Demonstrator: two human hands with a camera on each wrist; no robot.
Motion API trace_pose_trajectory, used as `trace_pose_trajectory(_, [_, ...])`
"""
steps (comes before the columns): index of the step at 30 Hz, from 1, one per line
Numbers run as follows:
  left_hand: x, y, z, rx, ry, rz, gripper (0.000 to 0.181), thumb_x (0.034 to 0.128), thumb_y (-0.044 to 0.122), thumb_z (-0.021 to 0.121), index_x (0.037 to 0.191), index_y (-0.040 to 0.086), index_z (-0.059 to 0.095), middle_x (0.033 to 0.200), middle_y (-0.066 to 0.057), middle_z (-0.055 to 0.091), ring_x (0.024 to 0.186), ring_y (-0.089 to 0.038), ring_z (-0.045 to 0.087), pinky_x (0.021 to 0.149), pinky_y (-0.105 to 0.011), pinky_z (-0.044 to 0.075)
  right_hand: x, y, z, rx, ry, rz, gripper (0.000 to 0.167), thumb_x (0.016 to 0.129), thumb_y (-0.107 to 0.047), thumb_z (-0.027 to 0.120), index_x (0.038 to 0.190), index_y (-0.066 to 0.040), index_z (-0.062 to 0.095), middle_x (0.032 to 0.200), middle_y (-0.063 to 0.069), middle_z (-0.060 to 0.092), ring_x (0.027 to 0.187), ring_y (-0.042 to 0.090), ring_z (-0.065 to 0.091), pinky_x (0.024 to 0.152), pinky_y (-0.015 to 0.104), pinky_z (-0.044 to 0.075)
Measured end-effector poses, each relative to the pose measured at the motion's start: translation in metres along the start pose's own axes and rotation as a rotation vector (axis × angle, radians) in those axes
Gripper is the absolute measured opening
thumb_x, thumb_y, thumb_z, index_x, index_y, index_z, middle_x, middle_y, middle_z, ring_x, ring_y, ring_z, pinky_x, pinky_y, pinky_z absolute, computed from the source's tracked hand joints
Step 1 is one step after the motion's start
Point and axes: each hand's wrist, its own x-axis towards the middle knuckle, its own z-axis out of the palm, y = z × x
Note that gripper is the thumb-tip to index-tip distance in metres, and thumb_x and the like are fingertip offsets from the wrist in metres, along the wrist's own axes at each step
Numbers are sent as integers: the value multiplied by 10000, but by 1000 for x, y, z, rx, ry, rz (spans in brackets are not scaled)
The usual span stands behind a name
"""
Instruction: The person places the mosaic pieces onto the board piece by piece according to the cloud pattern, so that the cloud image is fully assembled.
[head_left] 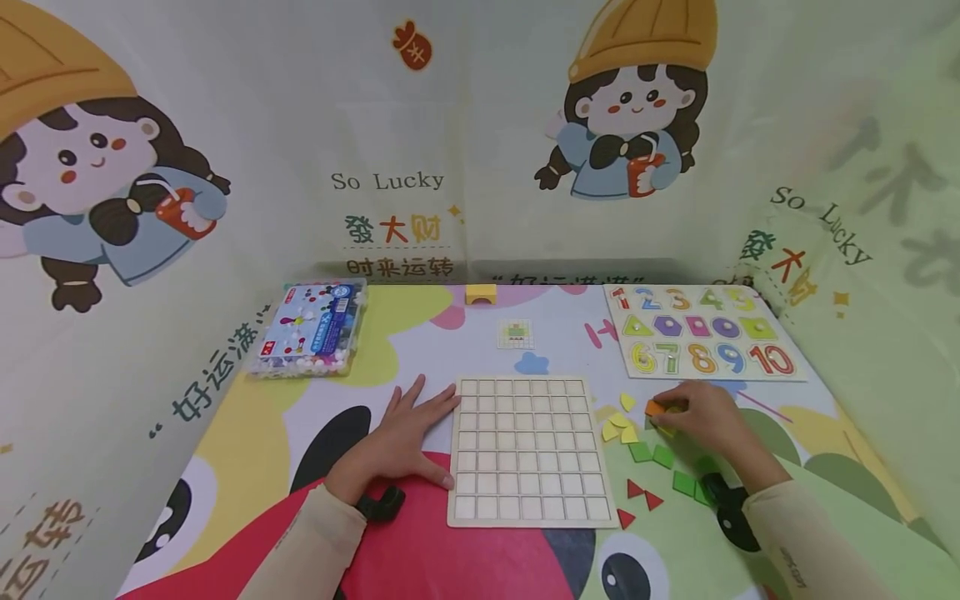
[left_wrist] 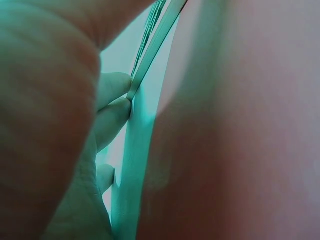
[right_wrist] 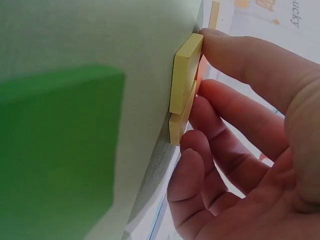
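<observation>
A wooden grid board (head_left: 525, 450) lies flat on the table. Spread fingers of my left hand (head_left: 397, 437) touch its left edge; the left wrist view shows the fingertips (left_wrist: 116, 117) against the board's side. To the right of the board, my right hand (head_left: 708, 421) pinches an orange tile (head_left: 655, 407) between thumb and fingers, low over the table. In the right wrist view, yellow tiles (right_wrist: 181, 82) stand close in front of the fingertips and partly hide the orange tile (right_wrist: 201, 70). Yellow pieces (head_left: 619, 420), green squares (head_left: 662, 456) and red triangles (head_left: 635, 488) lie nearby.
A small pattern card (head_left: 516, 334) lies beyond the board, with a yellow arch block (head_left: 481, 294) behind it. A number puzzle board (head_left: 705, 333) is at the back right. At the back left sits a clear box of beads (head_left: 309, 329). Printed cloth walls surround the table.
</observation>
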Motion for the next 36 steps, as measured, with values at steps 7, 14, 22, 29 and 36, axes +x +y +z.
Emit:
trace_pose_trajectory(7, [0,0,0,9,0,-1,1258,647,704,907,1675,252,341,1781,66,215,1663,-409,-65,1280,-705,-89,-1,0,0,35,-3,15,335,914,-221,827,1171,-8,796,1085,135,754,912,230,640,745,322,524])
trace_pose_trajectory(14, [0,0,-1,12,-2,-5,1253,653,699,907,1675,248,340,1782,68,209,1662,-410,-70,1280,-706,-89,3,1,0,40,6,-9,307,916,-233,831,1135,-19,809,1034,110,757,863,196,626,722,312,509])
trace_pose_trajectory(22, [0,0,0,2,-8,1,1251,656,697,908,1677,256,335,1782,71,211,1664,-400,-71,1284,-696,-94,-6,2,3,26,66,-73,309,885,-294,870,1093,-68,830,1000,49,772,846,154,619,724,317,509])
trace_pose_trajectory(29, [0,2,1,2,-3,7,1255,649,690,912,1675,250,339,1781,61,219,1663,-413,-54,1280,-710,-82,-13,-2,2,46,115,-101,292,865,-259,889,1083,-73,832,940,17,745,808,147,613,676,274,508])
trace_pose_trajectory(36, [0,1,0,8,-3,-8,1254,648,689,912,1676,262,336,1780,67,221,1665,-400,-56,1286,-699,-81,-14,-22,-3,54,170,-215,232,866,-216,883,1072,-120,837,1009,31,779,805,134,615,674,255,523])
